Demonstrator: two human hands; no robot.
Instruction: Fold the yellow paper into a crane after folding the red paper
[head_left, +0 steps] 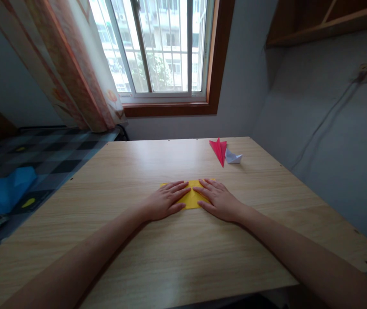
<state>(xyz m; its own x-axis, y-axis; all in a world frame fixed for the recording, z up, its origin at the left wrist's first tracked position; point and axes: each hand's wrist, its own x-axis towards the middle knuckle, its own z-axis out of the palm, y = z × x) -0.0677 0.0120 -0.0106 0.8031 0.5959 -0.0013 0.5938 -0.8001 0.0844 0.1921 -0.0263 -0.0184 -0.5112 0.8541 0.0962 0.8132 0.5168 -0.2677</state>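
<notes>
Hands lie flat, palms down and fingers extended, on a folded yellow paper sheet (191, 198) at the middle of the light wooden table (170, 257). Left hand (164, 201) covers the sheet's left part, right hand (219, 200) its right part; neither grasps, both press open-palmed. Further back to the right, well apart, a red folded paper figure (219, 150) lies touching a white folded paper boat (233, 158). No writing or labels are legible.
</notes>
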